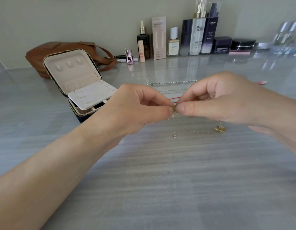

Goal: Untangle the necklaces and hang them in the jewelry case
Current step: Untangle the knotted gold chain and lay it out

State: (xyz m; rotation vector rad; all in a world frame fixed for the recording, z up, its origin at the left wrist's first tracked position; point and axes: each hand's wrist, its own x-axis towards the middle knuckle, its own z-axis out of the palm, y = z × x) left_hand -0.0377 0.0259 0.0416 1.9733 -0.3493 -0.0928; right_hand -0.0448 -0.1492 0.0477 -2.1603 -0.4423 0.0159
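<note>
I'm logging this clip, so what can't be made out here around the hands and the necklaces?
1. Head view: the left hand and right hand pinch the gold necklace and cover any knot or clasp there.
2. Head view: the silver chains and red cord run behind both hands, so it is unclear whether they are tangled.
3. Head view: the jewelry case bottom is covered by its flap.
4. Head view: the clear bottles at far right are blurred.

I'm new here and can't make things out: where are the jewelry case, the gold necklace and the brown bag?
jewelry case [77, 75]: head view, on the pale lining of its open lid.
gold necklace [219, 129]: head view, on the pendant at the chain's end.
brown bag [37, 54]: head view, on its leather side.
</note>
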